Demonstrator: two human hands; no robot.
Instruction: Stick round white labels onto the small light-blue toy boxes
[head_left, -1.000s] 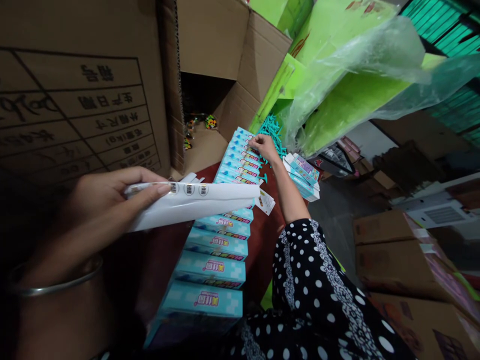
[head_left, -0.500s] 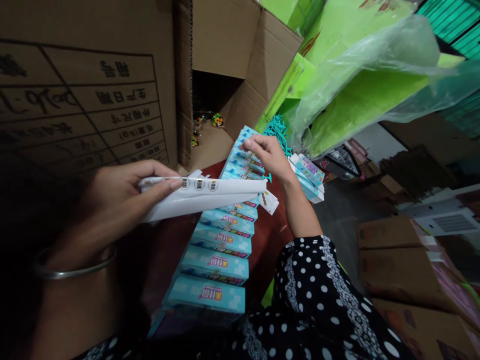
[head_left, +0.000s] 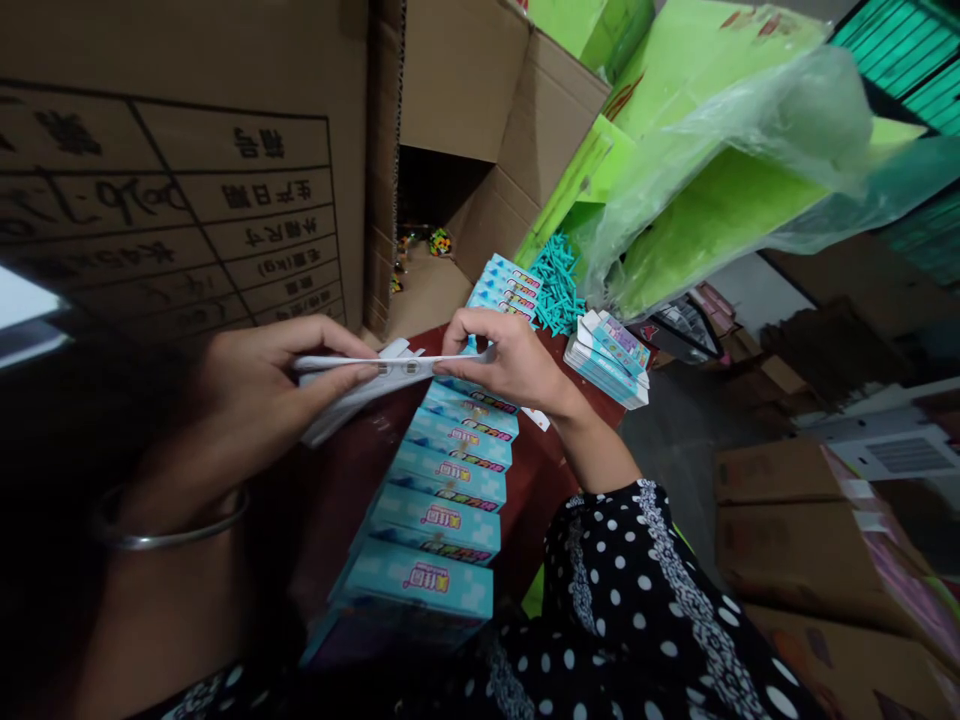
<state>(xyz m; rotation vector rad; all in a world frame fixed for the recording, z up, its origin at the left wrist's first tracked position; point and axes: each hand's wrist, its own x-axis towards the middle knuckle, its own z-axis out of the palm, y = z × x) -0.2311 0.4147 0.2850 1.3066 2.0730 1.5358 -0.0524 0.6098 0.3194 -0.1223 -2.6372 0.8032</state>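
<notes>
A folded white printed sheet (head_left: 409,369) is stretched between my hands above a row of light-blue boxes (head_left: 450,470). My left hand (head_left: 300,375) pinches its left end between thumb and fingers. The right end is pinched by my right hand (head_left: 499,360), which hides part of the sheet and some boxes behind it. More white paper (head_left: 337,408) hangs beneath my left fingers. The boxes stand side by side on a dark red surface (head_left: 525,500), running from near my body to the back.
Small turquoise pieces (head_left: 556,285) lie in a pile behind my right hand, beside a stack of flat blue-and-white cartons (head_left: 609,358). An open cardboard box (head_left: 435,290) holds small colourful items. Green sheets under plastic (head_left: 735,200) stand at the back right.
My right hand has moved left and down and taken hold of the sheet's right end. The sheet is now narrower and pulled between both hands. The turquoise pile shows more fully.
</notes>
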